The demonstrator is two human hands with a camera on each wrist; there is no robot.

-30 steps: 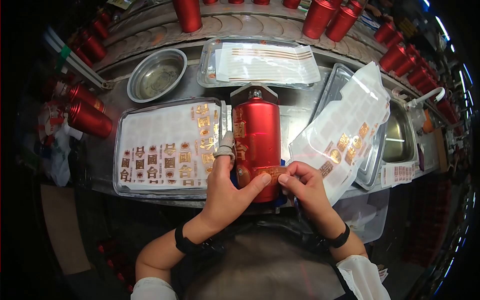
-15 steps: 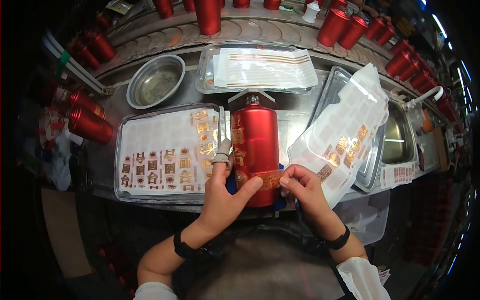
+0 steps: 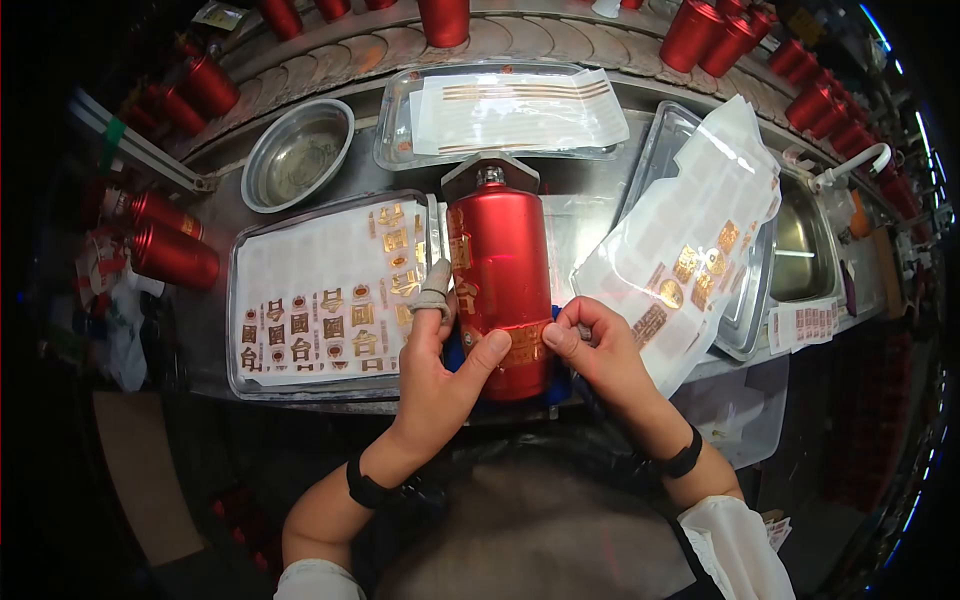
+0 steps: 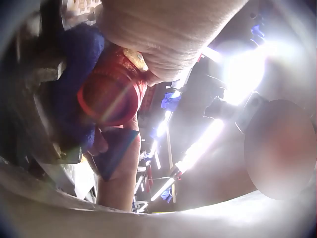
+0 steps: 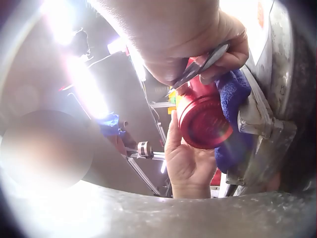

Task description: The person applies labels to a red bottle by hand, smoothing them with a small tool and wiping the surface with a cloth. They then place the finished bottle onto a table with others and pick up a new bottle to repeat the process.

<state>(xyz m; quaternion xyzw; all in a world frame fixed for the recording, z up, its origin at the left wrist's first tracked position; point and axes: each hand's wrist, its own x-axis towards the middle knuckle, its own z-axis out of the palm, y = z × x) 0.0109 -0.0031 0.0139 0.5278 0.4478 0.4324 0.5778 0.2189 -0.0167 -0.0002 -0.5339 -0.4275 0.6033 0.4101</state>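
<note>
A metal bench (image 3: 366, 165) stood before a conveyor (image 3: 525, 42) that carried red bottles (image 3: 692, 35). On the bench, a bowl (image 3: 262, 160) lay at the back left, a striped sheet (image 3: 525, 118) at the back centre, and gold-printed sheets (image 3: 285, 262) in a tray at the left. The bottle (image 3: 505, 250) lay at the front centre, neck away from the person, base near a blue cloth (image 5: 233, 94). The left hand (image 3: 432, 372) was spread along its left side, thumb extended near the left end of a gold strip (image 3: 525, 345). The right hand (image 3: 608, 355), its fingers curled, held a slim metal tool (image 5: 217, 54) near the strip's right end; whether it also pinched the strip could not be told.
</note>
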